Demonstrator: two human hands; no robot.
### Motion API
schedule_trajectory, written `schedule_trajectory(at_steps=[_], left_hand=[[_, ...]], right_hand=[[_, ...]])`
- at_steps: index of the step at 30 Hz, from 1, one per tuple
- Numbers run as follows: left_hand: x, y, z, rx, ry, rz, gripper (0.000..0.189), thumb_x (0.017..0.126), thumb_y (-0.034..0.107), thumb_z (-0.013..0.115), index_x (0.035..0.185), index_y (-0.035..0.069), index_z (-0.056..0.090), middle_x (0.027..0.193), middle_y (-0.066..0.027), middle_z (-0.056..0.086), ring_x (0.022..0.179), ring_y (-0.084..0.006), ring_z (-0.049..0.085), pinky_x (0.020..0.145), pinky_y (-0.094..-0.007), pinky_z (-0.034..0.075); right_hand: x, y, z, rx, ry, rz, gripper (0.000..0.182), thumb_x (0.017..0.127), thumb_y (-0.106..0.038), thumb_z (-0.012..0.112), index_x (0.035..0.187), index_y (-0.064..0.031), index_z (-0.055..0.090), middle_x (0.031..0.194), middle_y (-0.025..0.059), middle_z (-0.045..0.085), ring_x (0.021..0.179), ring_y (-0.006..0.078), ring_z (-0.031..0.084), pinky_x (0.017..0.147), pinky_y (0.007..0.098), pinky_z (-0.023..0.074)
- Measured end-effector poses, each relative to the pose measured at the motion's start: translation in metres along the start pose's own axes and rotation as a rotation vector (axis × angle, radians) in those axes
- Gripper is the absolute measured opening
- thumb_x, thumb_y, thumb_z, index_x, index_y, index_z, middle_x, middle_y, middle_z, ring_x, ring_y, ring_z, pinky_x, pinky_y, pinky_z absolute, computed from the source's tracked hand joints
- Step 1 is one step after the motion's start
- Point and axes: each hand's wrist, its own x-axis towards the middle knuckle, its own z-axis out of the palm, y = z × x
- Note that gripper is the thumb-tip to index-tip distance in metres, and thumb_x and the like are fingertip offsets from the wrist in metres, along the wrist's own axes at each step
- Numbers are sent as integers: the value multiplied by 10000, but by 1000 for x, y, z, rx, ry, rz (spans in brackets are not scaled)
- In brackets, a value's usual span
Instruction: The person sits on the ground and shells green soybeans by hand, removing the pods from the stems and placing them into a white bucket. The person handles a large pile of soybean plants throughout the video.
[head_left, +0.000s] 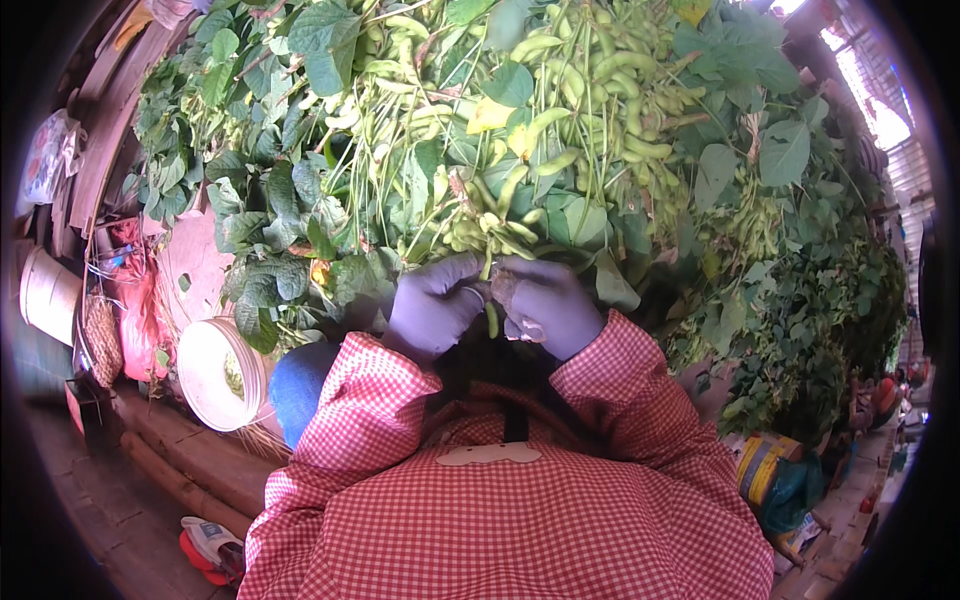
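Observation:
Both hands wear thin purple-grey gloves and meet at the near edge of a large heap of bean plants. My left hand (437, 306) is closed on a green bean pod or its stem; the fingers cover the exact grip. Against it, my right hand (551, 306) is curled with its fingertips at the same spot, and its dark, soiled thumb or finger shows. A green pod (492, 319) hangs down between the hands. Just beyond them lies a cluster of plump green pods (491, 225), on stems running into the leafy bean plants (585, 135).
At the left stand a white bucket (217, 375) with some green pods inside and another white bucket (51, 295). A red plastic bag (139, 322) hangs beside them. A yellow roll or container (765, 469) is at the lower right. Wooden boards (124, 142) lean at the upper left.

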Motion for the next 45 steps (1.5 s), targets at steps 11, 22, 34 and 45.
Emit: schedule_trajectory(at_steps=[11,22,34,45], left_hand=[[1,5,5,322,0,185,242,777,-53,565,1011,-25,618,858,-188,616,762,-278,637,676,-308,498],[2,8,3,349,-24,257,256,769,-76,560,1011,-26,625,879,-183,622,777,-296,639,699,-316,501],[3,-3,4,443,29,302,270,758,-57,584,1018,-7,635,888,-206,624,787,-344,636,692,-329,508],[-1,-5,5,71,59,-33,242,801,-12,598,1031,-52,661,890,-154,675,740,-176,640,687,-262,503]], right_hand=[[1,2,-13,-414,-78,-238,116,875,-99,574,881,8,617,596,-13,501,521,58,454,496,233,387],[-1,-1,-13,-343,-51,-165,133,891,-117,577,873,8,619,633,-21,515,547,47,481,502,212,394],[7,7,-16,-608,-92,-489,83,851,-73,577,854,10,587,627,74,513,566,109,480,542,285,418],[7,10,-16,-715,-69,-528,82,832,-40,606,880,18,574,665,75,503,620,114,471,582,282,414]])
